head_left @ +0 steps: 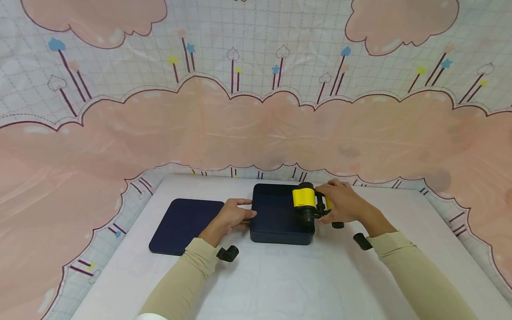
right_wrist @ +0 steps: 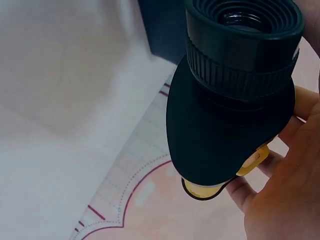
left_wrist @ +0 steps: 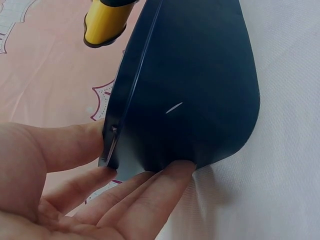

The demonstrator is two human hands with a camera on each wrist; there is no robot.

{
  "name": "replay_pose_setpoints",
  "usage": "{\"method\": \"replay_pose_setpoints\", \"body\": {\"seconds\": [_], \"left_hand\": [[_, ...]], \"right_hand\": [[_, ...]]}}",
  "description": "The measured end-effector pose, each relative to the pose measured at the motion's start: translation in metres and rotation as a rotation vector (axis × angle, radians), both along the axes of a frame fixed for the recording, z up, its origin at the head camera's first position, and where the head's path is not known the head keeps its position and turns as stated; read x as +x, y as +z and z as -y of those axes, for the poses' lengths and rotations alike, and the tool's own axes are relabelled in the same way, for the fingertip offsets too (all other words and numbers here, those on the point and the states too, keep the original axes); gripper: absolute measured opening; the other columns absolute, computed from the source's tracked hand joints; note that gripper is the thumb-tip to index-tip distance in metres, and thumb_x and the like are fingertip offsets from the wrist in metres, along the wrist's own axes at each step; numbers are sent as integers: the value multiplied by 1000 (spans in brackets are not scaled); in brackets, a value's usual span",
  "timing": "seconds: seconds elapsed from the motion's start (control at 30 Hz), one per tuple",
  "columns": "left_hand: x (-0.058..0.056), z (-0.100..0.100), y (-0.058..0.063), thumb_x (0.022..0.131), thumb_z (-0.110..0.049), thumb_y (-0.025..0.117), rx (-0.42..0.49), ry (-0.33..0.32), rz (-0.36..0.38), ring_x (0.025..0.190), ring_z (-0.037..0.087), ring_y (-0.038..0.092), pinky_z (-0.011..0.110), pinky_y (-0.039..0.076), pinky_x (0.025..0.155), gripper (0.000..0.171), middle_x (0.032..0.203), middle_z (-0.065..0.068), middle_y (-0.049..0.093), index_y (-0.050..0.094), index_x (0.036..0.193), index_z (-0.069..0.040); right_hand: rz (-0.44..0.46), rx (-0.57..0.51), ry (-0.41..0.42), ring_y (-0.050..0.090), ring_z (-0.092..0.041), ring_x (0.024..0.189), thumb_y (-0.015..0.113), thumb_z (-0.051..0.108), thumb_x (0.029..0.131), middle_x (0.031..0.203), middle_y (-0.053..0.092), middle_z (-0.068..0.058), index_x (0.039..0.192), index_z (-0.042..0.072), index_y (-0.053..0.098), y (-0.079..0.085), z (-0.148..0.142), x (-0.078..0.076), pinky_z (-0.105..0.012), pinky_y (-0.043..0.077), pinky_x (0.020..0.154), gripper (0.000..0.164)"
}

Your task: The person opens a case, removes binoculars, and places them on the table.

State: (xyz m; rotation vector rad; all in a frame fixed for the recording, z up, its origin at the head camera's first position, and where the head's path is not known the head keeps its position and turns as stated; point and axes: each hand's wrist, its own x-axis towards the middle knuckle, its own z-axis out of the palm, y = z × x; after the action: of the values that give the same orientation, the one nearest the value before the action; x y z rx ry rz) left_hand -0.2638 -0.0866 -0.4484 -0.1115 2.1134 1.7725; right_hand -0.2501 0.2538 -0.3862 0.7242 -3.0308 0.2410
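A pair of yellow and black binoculars (head_left: 304, 198) overlaps the right side of a dark navy box (head_left: 276, 213) in the head view. My right hand (head_left: 343, 202) grips the binoculars by their right barrel. An eyepiece faces the camera in the right wrist view, with my fingers (right_wrist: 301, 106) behind the barrel. My left hand (head_left: 234, 213) holds the box at its left wall. Seen from the left wrist, the thumb is at the rim and the other fingers (left_wrist: 167, 187) press on the box's outer side (left_wrist: 190, 75). The box is uncovered at the top.
A flat dark navy lid (head_left: 188, 224) lies on the white table (head_left: 272, 280), left of the box and partly behind my left wrist. A patterned pink and white cloth (head_left: 256, 129) hangs behind the table and around its sides. Black wrist mounts stick out from both sleeves.
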Motion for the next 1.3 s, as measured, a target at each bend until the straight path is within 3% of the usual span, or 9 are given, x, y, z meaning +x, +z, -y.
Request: {"method": "replay_pose_setpoints", "body": {"seconds": [0.43, 0.77, 1.3], "left_hand": [[1, 0, 0, 94, 0, 72, -2, 5, -2, 113, 32, 73, 47, 62, 96, 58, 135, 26, 67, 54, 150, -4], [-3, 0, -2, 95, -1, 72, 9, 3, -2, 116, 34, 72, 48, 61, 97, 58, 137, 26, 66, 54, 150, -5], [0, -1, -1, 95, -1, 71, -4, 8, -3, 121, 36, 70, 49, 60, 99, 58, 139, 25, 64, 54, 150, -6]], "right_hand": [[11, 6, -46, 45, -42, 138, 94, 48, 68, 144, 64, -15, 145, 5, 58, -1, -19, 0, -72, 31, 117, 95], [8, 15, -70, 43, -45, 139, 95, 42, 68, 143, 64, -17, 145, 3, 58, -2, -33, 4, -72, 30, 117, 94], [8, -6, -84, 47, -44, 134, 96, 40, 67, 137, 67, -17, 143, 0, 59, -4, -54, 7, -73, 30, 115, 94]]}}
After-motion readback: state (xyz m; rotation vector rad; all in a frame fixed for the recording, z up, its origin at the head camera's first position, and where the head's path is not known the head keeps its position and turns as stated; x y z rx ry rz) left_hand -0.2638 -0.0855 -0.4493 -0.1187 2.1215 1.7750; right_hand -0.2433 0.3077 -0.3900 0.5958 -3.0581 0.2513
